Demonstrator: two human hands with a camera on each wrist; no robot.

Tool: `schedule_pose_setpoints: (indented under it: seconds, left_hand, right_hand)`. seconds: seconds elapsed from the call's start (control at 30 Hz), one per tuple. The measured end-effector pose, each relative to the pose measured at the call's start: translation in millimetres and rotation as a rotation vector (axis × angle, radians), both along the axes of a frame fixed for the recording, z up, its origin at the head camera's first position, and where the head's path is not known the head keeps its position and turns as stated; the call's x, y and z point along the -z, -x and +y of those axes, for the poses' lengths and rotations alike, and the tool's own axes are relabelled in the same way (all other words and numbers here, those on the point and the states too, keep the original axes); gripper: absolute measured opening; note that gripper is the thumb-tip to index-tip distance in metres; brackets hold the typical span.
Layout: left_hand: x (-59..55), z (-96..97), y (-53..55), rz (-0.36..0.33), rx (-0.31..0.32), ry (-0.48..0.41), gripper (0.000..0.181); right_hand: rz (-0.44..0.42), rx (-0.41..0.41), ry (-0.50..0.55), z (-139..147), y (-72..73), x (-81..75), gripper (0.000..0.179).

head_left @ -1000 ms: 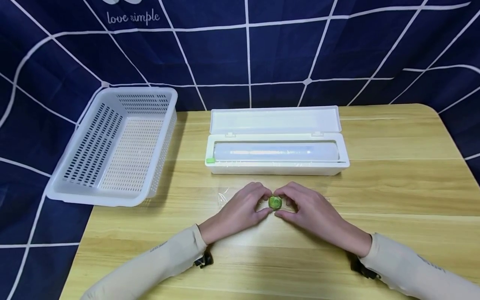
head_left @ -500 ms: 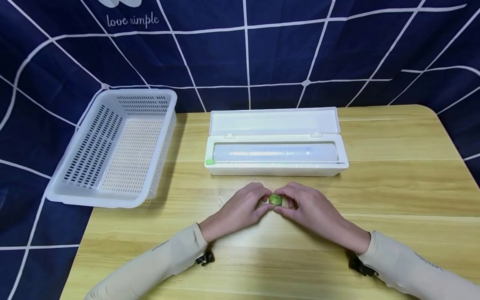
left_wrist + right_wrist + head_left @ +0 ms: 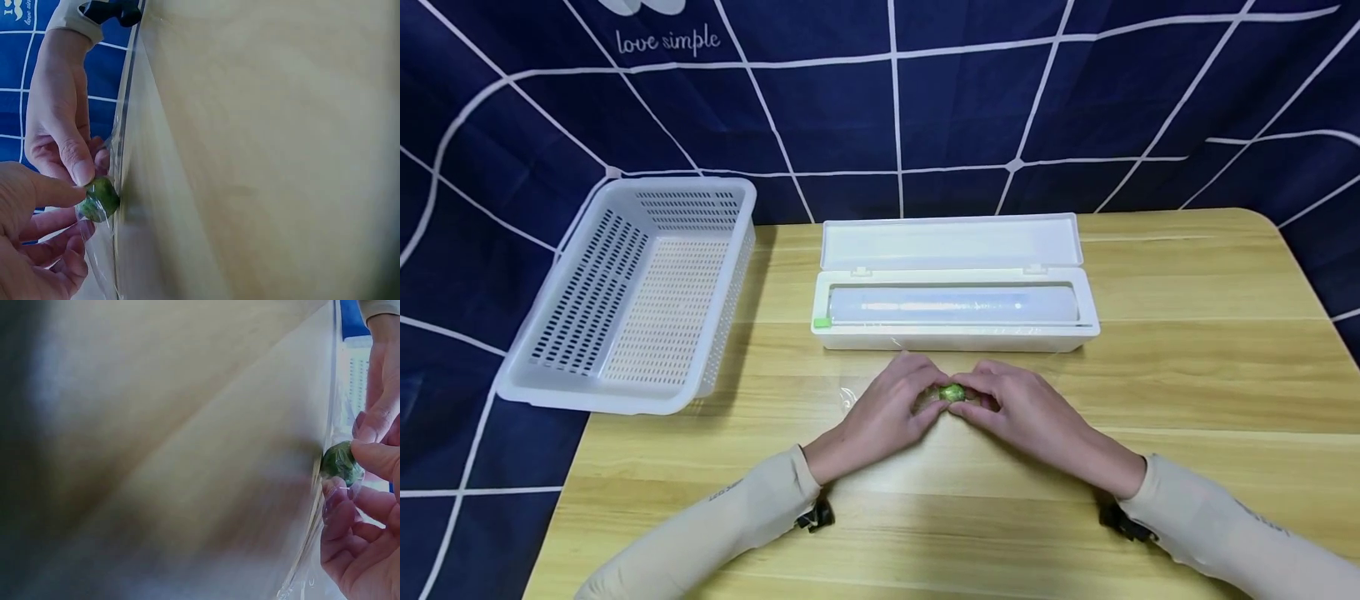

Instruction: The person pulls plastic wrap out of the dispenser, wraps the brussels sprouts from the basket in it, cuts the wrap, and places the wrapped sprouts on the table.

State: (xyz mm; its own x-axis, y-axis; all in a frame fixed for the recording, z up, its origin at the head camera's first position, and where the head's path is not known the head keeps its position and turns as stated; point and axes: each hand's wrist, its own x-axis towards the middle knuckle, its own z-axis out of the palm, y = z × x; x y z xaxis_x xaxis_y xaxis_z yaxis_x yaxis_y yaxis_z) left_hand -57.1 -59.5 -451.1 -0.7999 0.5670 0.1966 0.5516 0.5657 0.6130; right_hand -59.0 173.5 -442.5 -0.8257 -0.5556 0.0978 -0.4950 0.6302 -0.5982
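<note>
A small green Brussels sprout (image 3: pixel 952 392) is at the table's middle between both hands, with clear cling film (image 3: pixel 100 262) drawn around it. My left hand (image 3: pixel 891 408) pinches the film-covered sprout from the left with thumb and fingers. From the right, my right hand (image 3: pixel 1030 417) pinches it the same way, the two thumbs close together at its near side. In the right wrist view the sprout (image 3: pixel 340 464) shows shiny film over its surface, low against the table. Fingertips hide its sides in the head view.
Just beyond the hands stands a white cling film box (image 3: pixel 955 342) with its lid (image 3: pixel 951 243) raised and a film roll (image 3: pixel 955 305) inside. A white perforated basket (image 3: pixel 718 308) sits at the left. Dark blue gridded cloth (image 3: pixel 820 108) hangs behind the wooden table (image 3: pixel 1195 358).
Both hands have shifted slightly away from the body, toward the box. The fingers have closed in over the sprout, and less of it shows between them now.
</note>
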Motion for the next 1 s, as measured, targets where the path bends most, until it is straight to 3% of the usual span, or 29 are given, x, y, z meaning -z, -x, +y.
schedule_pose_setpoints:
  seconds: [0.3, 0.53, 0.6, 0.87, 1.0]
  left_hand:
    - [1.8, 1.6, 0.7, 0.050, 0.018, 0.010, 0.024]
    - [0.4, 4.6, 4.4, 0.058, 0.018, 0.025, 0.023]
    - [-0.2, 5.3, 4.9, 0.047, 0.007, 0.023, 0.023]
    - [-1.6, 8.1, 3.6, -0.058, -0.050, -0.001, 0.033]
    - [-1.5, 7.0, 3.5, -0.066, -0.052, -0.004, 0.032]
  right_hand:
    - [-0.032, -0.019, -0.018, 0.9, 5.2, -0.4, 0.032]
    - [0.250, -0.015, 0.037, 3.3, 1.1, -0.7, 0.043]
    - [0.281, -0.023, 0.054, 1.8, 0.9, -0.5, 0.045]
    - [0.202, 0.008, 0.005, -5.8, 3.4, 3.3, 0.040]
    - [0.173, 0.018, -0.009, -6.0, 5.9, 2.9, 0.037]
